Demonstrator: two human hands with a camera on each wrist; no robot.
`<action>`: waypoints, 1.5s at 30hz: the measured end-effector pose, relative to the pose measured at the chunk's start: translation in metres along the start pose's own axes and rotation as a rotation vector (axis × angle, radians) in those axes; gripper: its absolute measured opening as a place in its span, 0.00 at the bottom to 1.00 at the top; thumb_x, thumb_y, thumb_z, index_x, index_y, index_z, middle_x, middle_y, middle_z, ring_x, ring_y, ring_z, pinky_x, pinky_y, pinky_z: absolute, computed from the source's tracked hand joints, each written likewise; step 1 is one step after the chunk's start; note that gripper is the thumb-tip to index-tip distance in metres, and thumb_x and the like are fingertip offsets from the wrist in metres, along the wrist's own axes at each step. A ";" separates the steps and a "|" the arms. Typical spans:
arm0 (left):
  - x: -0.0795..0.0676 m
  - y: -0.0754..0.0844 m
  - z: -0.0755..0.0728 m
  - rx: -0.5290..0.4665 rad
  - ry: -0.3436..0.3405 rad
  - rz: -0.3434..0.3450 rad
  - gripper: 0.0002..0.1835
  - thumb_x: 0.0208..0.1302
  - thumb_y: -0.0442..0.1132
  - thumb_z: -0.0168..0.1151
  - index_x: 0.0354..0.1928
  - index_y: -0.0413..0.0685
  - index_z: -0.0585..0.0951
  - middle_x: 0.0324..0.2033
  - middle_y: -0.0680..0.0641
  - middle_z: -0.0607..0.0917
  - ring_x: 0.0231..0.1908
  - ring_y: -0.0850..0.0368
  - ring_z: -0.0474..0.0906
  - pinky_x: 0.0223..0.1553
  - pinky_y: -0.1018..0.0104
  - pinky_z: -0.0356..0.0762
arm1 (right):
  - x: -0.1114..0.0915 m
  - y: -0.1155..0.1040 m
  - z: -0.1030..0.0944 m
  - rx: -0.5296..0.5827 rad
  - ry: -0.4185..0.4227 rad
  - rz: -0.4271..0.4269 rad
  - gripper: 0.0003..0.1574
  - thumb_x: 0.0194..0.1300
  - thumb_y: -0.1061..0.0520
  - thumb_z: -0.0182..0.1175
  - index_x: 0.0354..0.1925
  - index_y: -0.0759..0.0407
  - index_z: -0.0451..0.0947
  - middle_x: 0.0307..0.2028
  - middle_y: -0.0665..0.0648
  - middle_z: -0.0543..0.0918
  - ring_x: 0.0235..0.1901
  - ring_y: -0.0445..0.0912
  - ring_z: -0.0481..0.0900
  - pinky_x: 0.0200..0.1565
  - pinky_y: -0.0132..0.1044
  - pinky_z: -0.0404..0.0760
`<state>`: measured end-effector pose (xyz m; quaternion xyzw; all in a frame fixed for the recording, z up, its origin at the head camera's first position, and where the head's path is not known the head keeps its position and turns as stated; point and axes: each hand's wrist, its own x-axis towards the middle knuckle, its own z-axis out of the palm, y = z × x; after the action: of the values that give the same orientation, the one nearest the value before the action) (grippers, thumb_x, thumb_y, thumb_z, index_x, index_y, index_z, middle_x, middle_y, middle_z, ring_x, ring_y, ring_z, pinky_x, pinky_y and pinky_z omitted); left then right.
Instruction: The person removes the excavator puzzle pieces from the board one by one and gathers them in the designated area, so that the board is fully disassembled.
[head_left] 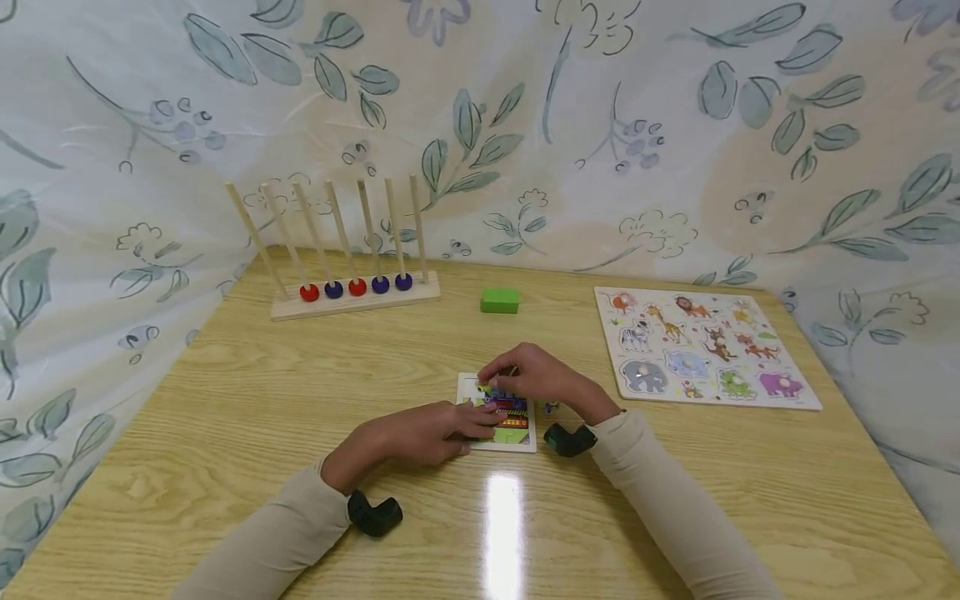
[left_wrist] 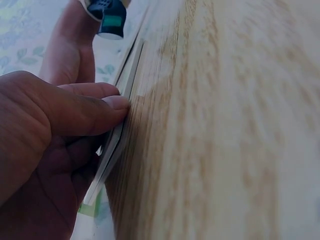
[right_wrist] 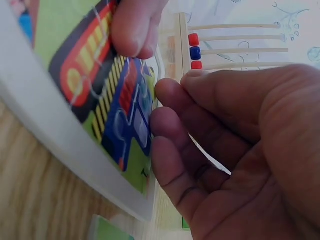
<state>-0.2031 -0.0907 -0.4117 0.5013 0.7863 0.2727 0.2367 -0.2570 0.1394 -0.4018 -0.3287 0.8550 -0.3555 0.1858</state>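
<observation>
A small jigsaw puzzle (head_left: 517, 435) in a white frame lies on the table, with a blue and red vehicle picture (right_wrist: 117, 95). My left hand (head_left: 427, 432) is at its left side, fingers spread over the picture. In the left wrist view the thumb (left_wrist: 116, 103) presses the frame's edge. My right hand (head_left: 536, 372) reaches over the far side, fingers curled, pinching a small yellow-green puzzle piece (head_left: 484, 388) at the far-left part of the frame. Its fingertips mostly hide that piece. A loose puzzle piece (head_left: 552, 407) lies right of the frame, under the right wrist.
A wooden peg stand (head_left: 356, 307) with red and blue beads stands at the back left. A green block (head_left: 499, 301) sits behind the puzzle. An animal peg board (head_left: 705, 350) lies at the right. A patterned cloth (head_left: 525, 208) hangs behind the table.
</observation>
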 end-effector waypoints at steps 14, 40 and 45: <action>0.000 0.001 0.000 -0.001 0.004 0.014 0.23 0.71 0.29 0.51 0.67 0.39 0.70 0.71 0.47 0.62 0.71 0.50 0.52 0.69 0.56 0.53 | 0.001 -0.001 0.000 0.034 -0.015 0.025 0.14 0.70 0.63 0.57 0.50 0.59 0.85 0.46 0.53 0.86 0.46 0.42 0.82 0.47 0.37 0.79; -0.001 0.000 0.006 -0.028 0.009 0.000 0.23 0.72 0.29 0.51 0.67 0.39 0.70 0.71 0.48 0.62 0.71 0.52 0.52 0.68 0.56 0.54 | 0.000 -0.003 0.006 0.026 0.013 -0.020 0.13 0.70 0.62 0.57 0.49 0.60 0.85 0.46 0.53 0.85 0.38 0.39 0.79 0.38 0.34 0.77; 0.000 -0.001 0.005 -0.006 0.013 0.004 0.23 0.72 0.29 0.51 0.67 0.39 0.70 0.71 0.49 0.62 0.71 0.52 0.52 0.68 0.56 0.54 | -0.001 0.001 0.007 -0.005 0.077 -0.005 0.15 0.69 0.64 0.57 0.51 0.60 0.83 0.46 0.52 0.84 0.40 0.40 0.79 0.41 0.35 0.78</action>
<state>-0.2003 -0.0903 -0.4159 0.5005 0.7859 0.2786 0.2327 -0.2531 0.1372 -0.4073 -0.3174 0.8616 -0.3661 0.1510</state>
